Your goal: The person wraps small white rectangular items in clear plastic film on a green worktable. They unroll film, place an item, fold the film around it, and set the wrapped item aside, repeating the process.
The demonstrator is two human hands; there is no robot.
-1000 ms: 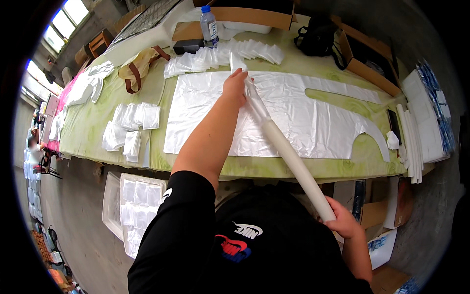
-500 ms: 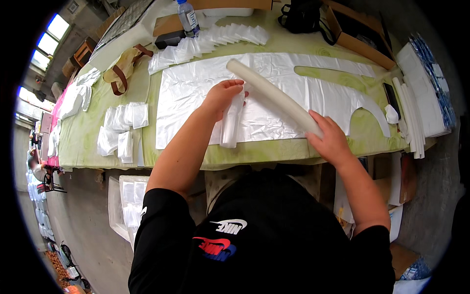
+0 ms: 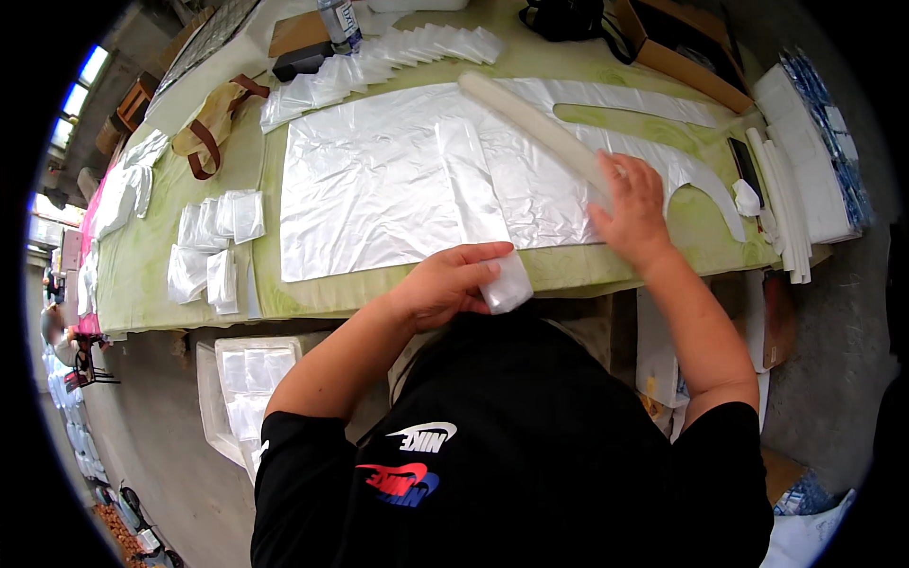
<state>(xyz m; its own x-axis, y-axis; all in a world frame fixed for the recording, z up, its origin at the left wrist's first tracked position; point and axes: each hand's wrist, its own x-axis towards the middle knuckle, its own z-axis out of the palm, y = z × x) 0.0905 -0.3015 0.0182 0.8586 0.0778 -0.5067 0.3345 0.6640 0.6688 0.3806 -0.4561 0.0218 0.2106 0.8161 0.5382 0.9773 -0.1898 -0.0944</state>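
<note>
A white plastic apron (image 3: pixel 369 180) lies spread over the table, its neck loop and cut-out toward the right. On it rests a narrow folded strip of the same thin plastic (image 3: pixel 464 170), which runs down to the near edge. My left hand (image 3: pixel 454 284) is closed on the strip's near end, a small folded bundle (image 3: pixel 508 284) sticking out past the fingers. My right hand (image 3: pixel 634 208) has its fingers and thumb around the near end of a long whitish tube (image 3: pixel 530 123), slanting away to the left across the apron.
Flat folded plastic packets lie in a fanned row (image 3: pixel 379 62) at the back and in a group (image 3: pixel 222 218) at the left. A bottle (image 3: pixel 341 24), cardboard box (image 3: pixel 682 57), phone (image 3: pixel 745 166) and white rolls (image 3: pixel 781 208) stand or lie around. Below left is a bin (image 3: pixel 213 398) of packets.
My left hand has come down and right, toward my body, with the folded strip's end. My right hand has moved the tube up and slightly right, farther from the strip.
</note>
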